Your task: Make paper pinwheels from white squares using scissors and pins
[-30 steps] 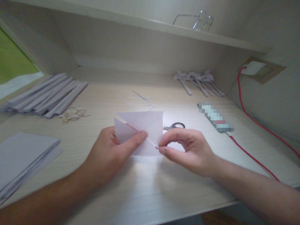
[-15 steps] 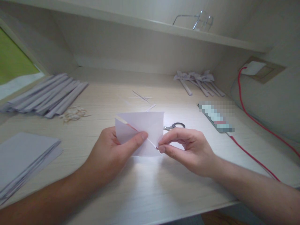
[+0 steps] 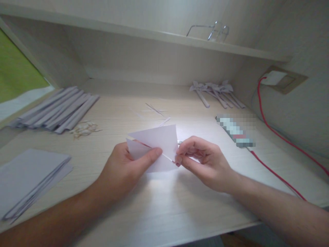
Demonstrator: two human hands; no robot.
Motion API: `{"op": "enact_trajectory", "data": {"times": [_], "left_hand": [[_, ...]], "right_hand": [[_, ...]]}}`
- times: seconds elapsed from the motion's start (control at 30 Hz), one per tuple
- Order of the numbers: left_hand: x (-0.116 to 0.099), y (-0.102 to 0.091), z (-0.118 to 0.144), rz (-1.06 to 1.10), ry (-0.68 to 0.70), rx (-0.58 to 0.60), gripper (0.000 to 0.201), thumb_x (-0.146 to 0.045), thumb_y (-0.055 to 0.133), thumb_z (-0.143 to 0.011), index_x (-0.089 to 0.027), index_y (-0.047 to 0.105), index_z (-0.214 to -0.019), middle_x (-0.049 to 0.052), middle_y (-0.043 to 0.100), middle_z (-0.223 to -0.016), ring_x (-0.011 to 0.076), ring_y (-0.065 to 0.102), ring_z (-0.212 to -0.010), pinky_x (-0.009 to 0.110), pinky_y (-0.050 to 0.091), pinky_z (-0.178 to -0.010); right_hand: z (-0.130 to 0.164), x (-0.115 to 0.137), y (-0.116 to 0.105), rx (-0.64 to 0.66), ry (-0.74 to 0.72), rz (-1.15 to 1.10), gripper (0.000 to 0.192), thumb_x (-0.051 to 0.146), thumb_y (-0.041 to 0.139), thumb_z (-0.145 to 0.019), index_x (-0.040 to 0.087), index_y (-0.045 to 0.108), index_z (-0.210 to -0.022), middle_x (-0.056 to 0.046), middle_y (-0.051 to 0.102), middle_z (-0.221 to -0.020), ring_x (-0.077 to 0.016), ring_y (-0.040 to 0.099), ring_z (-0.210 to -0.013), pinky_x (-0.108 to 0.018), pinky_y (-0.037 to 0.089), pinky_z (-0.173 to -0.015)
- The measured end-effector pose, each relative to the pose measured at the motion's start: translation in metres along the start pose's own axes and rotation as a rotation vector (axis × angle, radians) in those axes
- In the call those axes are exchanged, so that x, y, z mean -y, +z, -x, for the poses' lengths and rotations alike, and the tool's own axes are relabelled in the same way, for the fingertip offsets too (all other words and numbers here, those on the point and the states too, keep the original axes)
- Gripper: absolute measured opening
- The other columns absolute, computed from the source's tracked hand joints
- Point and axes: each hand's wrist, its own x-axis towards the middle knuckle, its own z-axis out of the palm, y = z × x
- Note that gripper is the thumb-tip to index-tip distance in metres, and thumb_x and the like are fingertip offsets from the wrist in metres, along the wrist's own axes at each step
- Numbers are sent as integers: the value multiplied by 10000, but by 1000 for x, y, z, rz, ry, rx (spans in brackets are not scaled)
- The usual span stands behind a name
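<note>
A small white sheet of paper (image 3: 166, 139) is held up between my hands above the table. A diagonal slit crosses it from the left edge towards the lower right, and the two sides stand apart at the left. My left hand (image 3: 133, 163) grips the sheet, thumb laid across the slit in front and the other fingers hidden behind. At the sheet's right edge, near the slit's lower end, my right hand (image 3: 203, 163) pinches the paper between thumb and forefinger. Scissors (image 3: 180, 142) lie behind the right hand, mostly covered by it.
Rolled paper tubes (image 3: 59, 108) and a small heap of rubber bands (image 3: 84, 129) lie at left, above a stack of paper (image 3: 33, 178). Thin paper strips (image 3: 154, 109) are behind the sheet. Paper sticks with knotted tops (image 3: 216, 92), a phone (image 3: 235, 132) and its red cable (image 3: 277, 181) are at right.
The slit's sides have spread at the left, with the upper flap tilting up from the lower one. My right hand has shifted slightly, now covering most of the scissors. The view has tilted slightly upward.
</note>
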Motion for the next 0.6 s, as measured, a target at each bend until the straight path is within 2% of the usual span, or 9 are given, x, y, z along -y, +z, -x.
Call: {"op": "enact_trajectory", "data": {"times": [0.07, 0.23, 0.33, 0.47, 0.6], "left_hand": [[-2, 0, 0, -7, -5, 6, 314, -481, 780, -810, -166, 789, -819, 51, 807, -808, 236, 728, -710, 271, 540, -604], [-3, -1, -1, -9, 15, 35, 269, -456, 753, -842, -193, 793, -880, 43, 813, -878, 235, 723, -770, 278, 545, -665], [-1, -3, -2, -6, 5, 29, 272, -460, 736, -851, -192, 777, -829, 39, 798, -825, 221, 699, -705, 271, 516, -612], [-3, -7, -8, 19, 27, -29, 275, -444, 754, -827, -174, 776, -873, 51, 785, -816, 221, 678, -691, 273, 494, -591], [-8, -12, -13, 4, 25, -107, 263, -427, 782, -795, -166, 748, -780, 48, 753, -737, 209, 645, -646, 269, 466, -570]], "right_hand": [[0, -1, 0, -2, 0, -1, 115, 84, 632, -934, 187, 660, -979, -23, 706, -857, -143, 687, -786, -290, 552, -735], [-1, -4, 0, -50, 21, 6, 117, 124, 664, -931, 190, 639, -1024, -12, 696, -851, -139, 695, -761, -279, 549, -700], [-5, -4, -5, -42, 3, 42, 65, 155, 648, -939, 188, 648, -995, -26, 716, -852, -156, 700, -774, -301, 553, -713], [-15, 0, -24, -74, 48, 367, 42, 213, 674, -913, 185, 698, -891, -31, 721, -815, -161, 662, -745, -283, 494, -661], [-26, 2, -53, 80, 225, 807, 102, 295, 732, -854, 195, 736, -841, -38, 732, -824, -178, 627, -738, -287, 419, -638]]}}
